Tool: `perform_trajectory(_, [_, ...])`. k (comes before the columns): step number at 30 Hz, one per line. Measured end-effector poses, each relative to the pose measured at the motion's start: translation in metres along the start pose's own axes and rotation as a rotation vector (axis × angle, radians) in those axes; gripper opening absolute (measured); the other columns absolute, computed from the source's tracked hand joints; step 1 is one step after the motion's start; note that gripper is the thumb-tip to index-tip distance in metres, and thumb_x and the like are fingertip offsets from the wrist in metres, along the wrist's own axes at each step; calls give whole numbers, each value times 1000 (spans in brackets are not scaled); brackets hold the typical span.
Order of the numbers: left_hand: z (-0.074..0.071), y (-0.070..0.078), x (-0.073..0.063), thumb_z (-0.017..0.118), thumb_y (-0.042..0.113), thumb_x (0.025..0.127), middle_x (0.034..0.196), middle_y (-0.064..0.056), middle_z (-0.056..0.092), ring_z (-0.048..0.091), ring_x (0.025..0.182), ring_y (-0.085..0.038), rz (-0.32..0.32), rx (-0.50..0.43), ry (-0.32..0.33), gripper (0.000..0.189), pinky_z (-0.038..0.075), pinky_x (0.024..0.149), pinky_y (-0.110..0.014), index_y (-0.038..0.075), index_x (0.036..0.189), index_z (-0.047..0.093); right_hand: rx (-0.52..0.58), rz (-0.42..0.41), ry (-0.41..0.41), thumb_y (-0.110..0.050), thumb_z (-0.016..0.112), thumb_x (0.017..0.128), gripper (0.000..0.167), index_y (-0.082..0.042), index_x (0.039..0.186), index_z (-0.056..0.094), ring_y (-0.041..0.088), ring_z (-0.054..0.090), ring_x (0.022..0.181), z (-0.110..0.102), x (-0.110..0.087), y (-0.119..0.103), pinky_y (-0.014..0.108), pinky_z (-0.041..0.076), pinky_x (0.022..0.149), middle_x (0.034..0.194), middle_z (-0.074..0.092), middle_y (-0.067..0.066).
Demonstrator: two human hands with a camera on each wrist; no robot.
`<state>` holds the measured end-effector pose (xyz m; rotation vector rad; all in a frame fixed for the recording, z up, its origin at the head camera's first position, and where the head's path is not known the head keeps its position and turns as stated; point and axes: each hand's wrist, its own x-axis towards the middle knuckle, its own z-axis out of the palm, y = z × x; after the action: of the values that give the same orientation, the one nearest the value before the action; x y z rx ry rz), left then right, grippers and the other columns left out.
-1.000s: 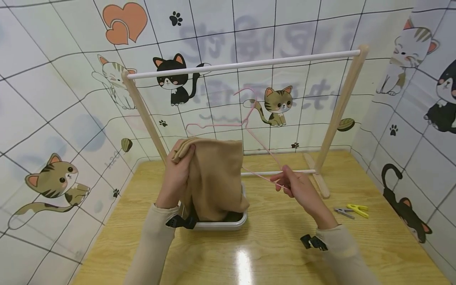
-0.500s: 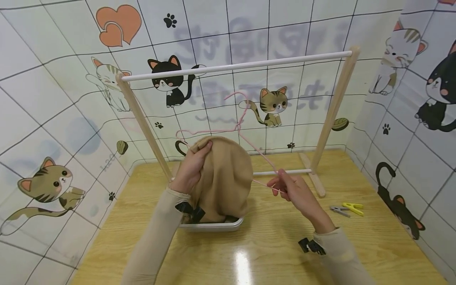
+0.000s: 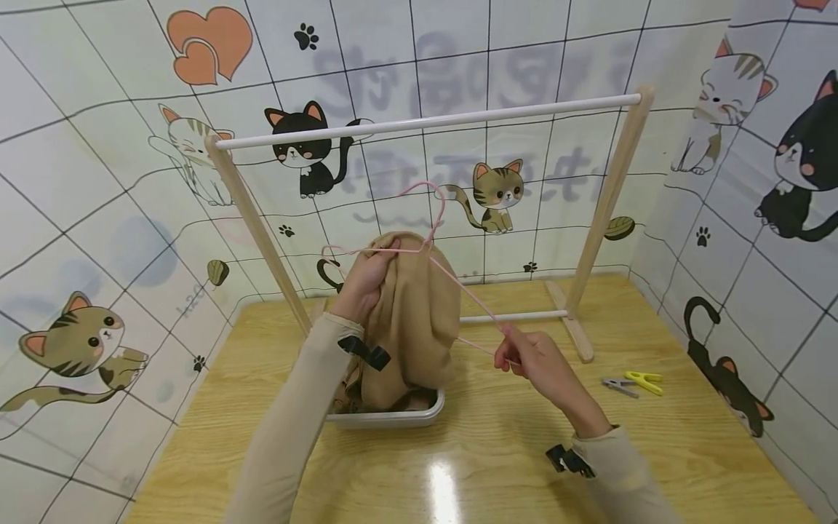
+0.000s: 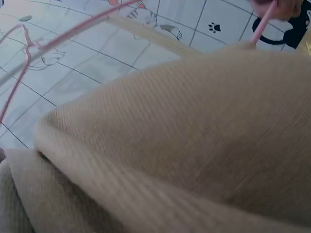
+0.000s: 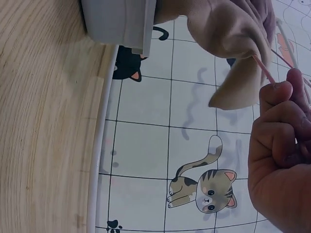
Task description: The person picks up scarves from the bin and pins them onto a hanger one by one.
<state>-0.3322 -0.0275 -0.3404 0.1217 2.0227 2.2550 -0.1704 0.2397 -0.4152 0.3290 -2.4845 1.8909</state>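
My left hand (image 3: pixel 366 285) grips the upper edge of a tan knit cloth (image 3: pixel 419 327), which hangs in folds down into a light grey plastic tub (image 3: pixel 419 416). With my right hand (image 3: pixel 540 364) I pinch the right corner of a pink wire hanger (image 3: pixel 463 287). The hanger's hook points up and to the left. Its upper wire crosses in front of the cloth's top, while the lower bar passes behind the cloth. In the left wrist view the cloth (image 4: pixel 184 131) fills most of the picture and hides the left hand's fingers.
Behind the hands stands a drying rack with a white top rail (image 3: pixel 458 118) and wooden legs (image 3: pixel 605 204). A grey clothes peg (image 3: pixel 620 387) and a yellow one (image 3: pixel 644 381) lie on the wooden table (image 3: pixel 517 466) at right. Cat-printed sheeting (image 3: pixel 366 65) surrounds the table.
The left hand has carried the cloth's top edge up and to the right. The hanger has come lower, and its upper wire now crosses in front of the cloth. The right hand keeps its pinch.
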Motion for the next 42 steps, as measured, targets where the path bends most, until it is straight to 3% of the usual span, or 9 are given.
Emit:
perform_trajectory(8, [-1,-12,8,62,14,103,119,-6,65,62,90,-8,-88,188,-129,26,53,80,-21,1,125,68,16,-37,9,-41,35,112,65,1,75,68,8,36,50,4,0,3,26,33,46,64,57,3])
perform_trajectory(11, [-7,-17,5,63,23,103,143,-8,54,54,120,-14,-82,371,-164,27,46,102,-29,5,123,66,22,-34,16,-41,36,112,64,1,76,67,9,36,49,5,0,3,27,32,45,64,58,3])
perform_trajectory(15, [-18,-15,-12,60,37,103,162,-7,35,34,149,-24,42,658,-192,45,31,122,-42,4,133,58,14,-17,22,-43,36,112,63,0,77,67,9,36,49,6,0,3,27,31,45,65,57,4])
perform_trajectory(19, [-27,-11,-42,58,39,104,154,-13,48,49,140,-34,246,807,-148,55,42,115,-50,5,147,50,-6,3,49,-45,37,111,63,-1,78,67,9,36,50,6,1,2,27,33,46,67,58,6])
perform_trajectory(24, [-38,-23,-77,61,29,104,136,-17,59,58,125,-34,411,682,43,42,49,106,-51,2,136,57,-22,10,76,-48,37,111,64,-2,78,68,11,38,51,4,2,1,27,36,48,69,60,9])
perform_trajectory(28, [-46,-41,-93,64,34,101,139,-19,52,52,128,-34,368,625,133,55,47,106,-51,0,141,47,-41,5,82,-50,35,110,66,-4,78,69,12,39,51,3,4,-1,29,37,49,70,61,10])
perform_trajectory(34, [-54,-59,-96,69,53,94,126,-15,59,62,112,-29,168,632,79,72,54,93,-45,3,140,45,-45,-21,96,-49,33,111,65,-3,79,68,13,41,52,3,6,-3,28,38,49,71,62,14])
perform_trajectory(38, [-60,-64,-93,69,44,97,86,-5,63,61,78,-18,122,646,42,41,51,67,-30,4,103,63,-15,-10,95,-49,34,111,66,-2,79,67,12,41,51,5,7,-2,27,36,46,71,61,15])
perform_trajectory(42, [-61,-62,-90,65,37,101,67,3,51,53,63,-11,136,586,27,38,45,58,-24,8,77,56,17,3,79,-48,34,111,66,0,79,67,11,41,51,8,7,1,26,35,45,70,60,13])
